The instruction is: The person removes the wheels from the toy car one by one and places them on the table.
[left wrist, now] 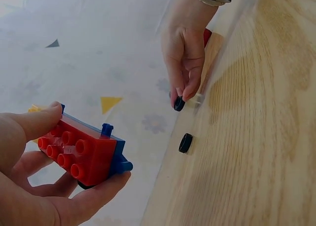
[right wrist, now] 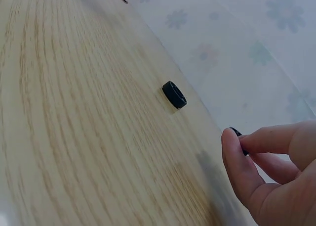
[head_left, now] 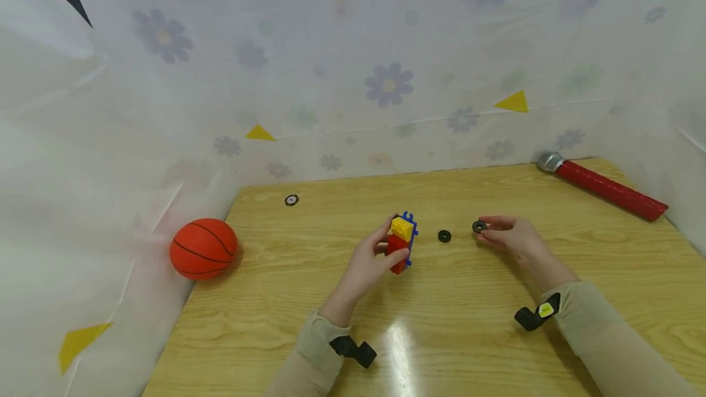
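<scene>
The left hand had its thumb and fingers curled round a block toy of red, yellow and blue bricks, held above the wooden table at the hand's two o'clock in the head view. The right hand pinched a small black ring between thumb and fingertips. A loose black ring lay on the table at the toy's three o'clock, between the hands.

The pinch looked the likeliest thing to fail: the ring was slim and caught only by the fingertips, so a slight twist could have sent it rolling. The loose ring sat near the right hand, at its nine o'clock — a careless sweep could have knocked it away. Too hard a squeeze on the toy might have loosened its stacked bricks, and a fingertip beside the blue peg end could have got in the way there.

Much of the held ring was covered by fingers in the right wrist view. Beneath the red brick, the left wrist view gave only a dark sliver, too little to identify. A white-centred disc, at the toy's ten o'clock, was too small to read.
</scene>
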Demonstrator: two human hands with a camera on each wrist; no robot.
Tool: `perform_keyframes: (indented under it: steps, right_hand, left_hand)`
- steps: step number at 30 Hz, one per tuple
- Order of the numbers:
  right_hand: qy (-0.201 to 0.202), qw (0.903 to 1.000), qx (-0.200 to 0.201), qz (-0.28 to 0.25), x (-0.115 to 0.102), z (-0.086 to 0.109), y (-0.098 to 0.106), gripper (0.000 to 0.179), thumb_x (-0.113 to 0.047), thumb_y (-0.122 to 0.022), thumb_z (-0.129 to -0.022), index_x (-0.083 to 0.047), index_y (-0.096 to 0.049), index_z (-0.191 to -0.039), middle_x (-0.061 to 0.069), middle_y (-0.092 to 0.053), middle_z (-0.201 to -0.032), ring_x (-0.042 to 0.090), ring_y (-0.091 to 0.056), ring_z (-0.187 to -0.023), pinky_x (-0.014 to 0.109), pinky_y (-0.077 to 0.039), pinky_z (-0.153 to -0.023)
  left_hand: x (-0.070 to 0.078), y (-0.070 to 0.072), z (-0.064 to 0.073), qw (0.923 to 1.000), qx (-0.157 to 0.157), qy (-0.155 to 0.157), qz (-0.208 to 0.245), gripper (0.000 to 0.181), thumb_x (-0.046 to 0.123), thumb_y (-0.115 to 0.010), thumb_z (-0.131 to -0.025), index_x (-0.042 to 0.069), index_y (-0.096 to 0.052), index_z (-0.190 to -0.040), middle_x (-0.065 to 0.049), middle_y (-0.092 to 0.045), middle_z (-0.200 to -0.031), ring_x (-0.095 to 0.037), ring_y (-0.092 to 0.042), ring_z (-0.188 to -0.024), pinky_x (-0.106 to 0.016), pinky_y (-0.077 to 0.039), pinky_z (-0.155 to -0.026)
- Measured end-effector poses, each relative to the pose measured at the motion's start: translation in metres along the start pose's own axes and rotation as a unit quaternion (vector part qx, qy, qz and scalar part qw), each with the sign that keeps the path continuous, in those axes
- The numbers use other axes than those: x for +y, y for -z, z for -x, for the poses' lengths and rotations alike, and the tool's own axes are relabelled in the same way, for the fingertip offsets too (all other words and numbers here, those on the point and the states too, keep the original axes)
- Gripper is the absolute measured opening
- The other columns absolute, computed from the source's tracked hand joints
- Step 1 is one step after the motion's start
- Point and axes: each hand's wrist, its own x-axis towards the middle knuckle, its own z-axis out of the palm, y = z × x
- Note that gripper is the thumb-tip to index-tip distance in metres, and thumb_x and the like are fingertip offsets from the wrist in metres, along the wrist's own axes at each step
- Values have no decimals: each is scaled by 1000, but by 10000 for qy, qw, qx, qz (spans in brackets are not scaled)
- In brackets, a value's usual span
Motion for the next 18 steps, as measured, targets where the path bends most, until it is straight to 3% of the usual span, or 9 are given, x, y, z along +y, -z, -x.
perform_keyframes:
  steps: [11, 18]
  right_hand:
    - [-78, 9999, 27, 118, 7, -4, 0, 57, 11, -57, -94, 19, -32, -145, 6, -58, -102, 7, -71, -83, 25, -58, -84]
    - [-93, 9996, 100, 238, 7, -6, -2, 58, 11, -57, -93, 19, -31, -144, 2, -60, -97, 6, -71, -81, 25, -59, -82]
  left_hand:
    - [3, 1, 1, 10000, -3, 38, 51, 68, 29, -69, -94, 39, -36, -152, -5, -59, -135, -29, -59, -118, -42, -57, -91]
    - [4, 3, 0, 9999, 13, 65, 91, 68, 28, -69, -94, 37, -35, -153, -5, -59, -135, -30, -59, -118, -43, -57, -91]
